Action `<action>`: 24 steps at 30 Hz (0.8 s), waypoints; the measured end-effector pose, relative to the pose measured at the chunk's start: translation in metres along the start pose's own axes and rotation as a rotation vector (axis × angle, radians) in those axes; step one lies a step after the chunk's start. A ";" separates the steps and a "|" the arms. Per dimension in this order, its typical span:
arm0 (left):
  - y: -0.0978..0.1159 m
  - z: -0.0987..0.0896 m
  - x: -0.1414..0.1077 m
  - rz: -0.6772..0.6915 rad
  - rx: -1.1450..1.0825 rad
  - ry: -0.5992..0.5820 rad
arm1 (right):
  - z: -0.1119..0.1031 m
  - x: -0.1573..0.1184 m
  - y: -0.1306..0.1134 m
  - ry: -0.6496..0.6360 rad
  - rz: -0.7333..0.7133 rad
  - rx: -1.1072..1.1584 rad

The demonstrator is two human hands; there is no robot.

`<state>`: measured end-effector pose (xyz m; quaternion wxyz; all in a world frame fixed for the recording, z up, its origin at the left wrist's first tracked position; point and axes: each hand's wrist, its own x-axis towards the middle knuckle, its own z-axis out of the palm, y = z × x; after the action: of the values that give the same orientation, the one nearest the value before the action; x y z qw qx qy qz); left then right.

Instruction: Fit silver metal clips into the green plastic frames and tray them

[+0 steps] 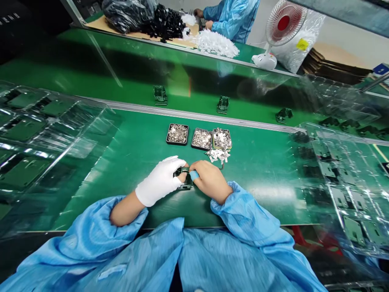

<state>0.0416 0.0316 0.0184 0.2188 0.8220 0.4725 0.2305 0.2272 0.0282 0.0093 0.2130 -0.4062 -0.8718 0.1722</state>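
My left hand point(162, 178), in a white fingerless glove, is closed on a small green circuit board assembly point(186, 185) just above the green tabletop. From the other side my right hand point(209, 178) bends its fingers against the same board; a blue finger cot covers one fingertip. Whatever the right fingertips may pinch is hidden. Beyond the hands stand three small black trays of shiny metal parts: a left tray point(167, 138), a middle tray point(192, 142) and a right tray point(231, 145). Loose silvery pieces point(219, 155) lie in front of the right tray.
Clear plastic blister trays with boards flank me, a left stack point(63, 150) and a right stack point(337, 162). Past a metal rail point(194, 116), separate boards point(223, 104) rest on a green surface. Behind are a fan point(285, 24) and a co-worker in blue point(232, 18).
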 end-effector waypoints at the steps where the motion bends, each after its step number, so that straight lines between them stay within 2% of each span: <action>1: 0.002 -0.001 0.000 0.004 0.047 -0.006 | 0.001 0.000 -0.002 -0.014 -0.012 -0.014; 7: 0.013 -0.002 -0.002 0.055 0.326 -0.026 | -0.001 0.003 -0.010 -0.082 -0.043 -0.040; 12: 0.016 -0.002 -0.004 0.041 0.374 -0.009 | -0.001 0.005 -0.017 -0.108 -0.027 -0.092; 17: 0.009 -0.001 -0.003 0.010 0.244 -0.008 | -0.002 0.005 -0.015 -0.082 0.032 -0.045; 21: -0.002 -0.009 -0.006 -0.081 -0.056 0.078 | -0.008 0.005 0.000 0.004 0.275 0.046; 24: -0.008 -0.009 -0.011 -0.038 -0.084 0.094 | -0.009 0.003 0.015 -0.034 0.394 0.089</action>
<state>0.0262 0.0270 0.0197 0.2352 0.7912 0.4878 0.2840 0.2390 0.0409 0.0106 0.1780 -0.5560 -0.7706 0.2556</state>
